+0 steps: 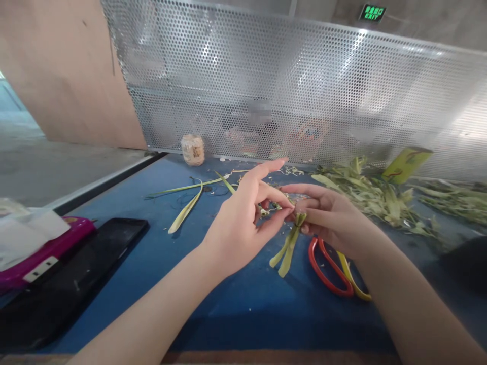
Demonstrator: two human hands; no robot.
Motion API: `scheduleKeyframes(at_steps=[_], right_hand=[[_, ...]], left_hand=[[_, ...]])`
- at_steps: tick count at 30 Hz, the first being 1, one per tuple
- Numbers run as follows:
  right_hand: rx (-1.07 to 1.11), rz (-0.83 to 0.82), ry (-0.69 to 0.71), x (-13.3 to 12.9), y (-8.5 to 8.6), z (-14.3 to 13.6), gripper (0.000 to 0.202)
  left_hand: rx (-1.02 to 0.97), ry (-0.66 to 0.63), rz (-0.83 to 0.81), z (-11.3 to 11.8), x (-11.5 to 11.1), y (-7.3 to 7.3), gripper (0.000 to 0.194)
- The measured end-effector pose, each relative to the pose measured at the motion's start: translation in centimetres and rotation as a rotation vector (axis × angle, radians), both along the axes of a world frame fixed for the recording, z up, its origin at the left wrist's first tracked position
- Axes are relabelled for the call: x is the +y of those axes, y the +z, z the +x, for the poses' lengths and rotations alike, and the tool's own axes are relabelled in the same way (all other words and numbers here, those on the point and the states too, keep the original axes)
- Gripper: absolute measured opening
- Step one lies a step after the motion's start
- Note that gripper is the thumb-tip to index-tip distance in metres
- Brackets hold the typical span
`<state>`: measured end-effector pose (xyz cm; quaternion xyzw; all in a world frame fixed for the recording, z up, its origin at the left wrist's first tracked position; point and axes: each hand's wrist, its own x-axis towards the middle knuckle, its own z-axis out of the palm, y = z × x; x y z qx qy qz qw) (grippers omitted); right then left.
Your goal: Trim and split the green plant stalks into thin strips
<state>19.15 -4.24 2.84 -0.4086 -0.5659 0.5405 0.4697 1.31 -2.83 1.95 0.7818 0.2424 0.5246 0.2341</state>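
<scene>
Over the middle of the blue table [220, 309], my right hand [331, 213] grips a small folded piece of green leaf [288, 248]. Its two flat ends hang down below the fingers, and a gathered knot-like part shows at the top. My left hand [243, 218] meets it there, thumb and a finger pinched together beside the gathered part. What lies in that pinch is too small to make out. The left index finger points outward. Just under my right hand lie scissors with one red handle [331, 274] and one yellow handle [352, 279].
A loose leaf strip [186, 210] and thin stems lie left of my hands. A pile of leaves [365, 195] spreads at the right. A wrapped roll [193, 150] stands by the perforated metal screen [236, 66]. A black phone-like slab [76, 279] and a magenta box [45, 251] are at left.
</scene>
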Motion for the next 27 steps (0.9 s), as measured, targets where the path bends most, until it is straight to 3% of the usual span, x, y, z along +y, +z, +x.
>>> scheduleKeyframes(at_steps=[15,20,27], right_hand=[[0.109,-0.042,0.024,0.2,0.1,-0.1,0.031],[0.166,-0.049,0.012,0.3,-0.1,-0.1,0.03],[0.108,0.028,-0.095,0.3,-0.4,-0.7,0.034]], left_hand=[[-0.203,-0.03,-0.164,0.5,-0.2,0.2,0.048],[-0.177,-0.044,-0.255,0.5,0.0,0.1,0.05],[-0.043,-0.122,-0.436,1.1,0.0,-0.6,0.074]])
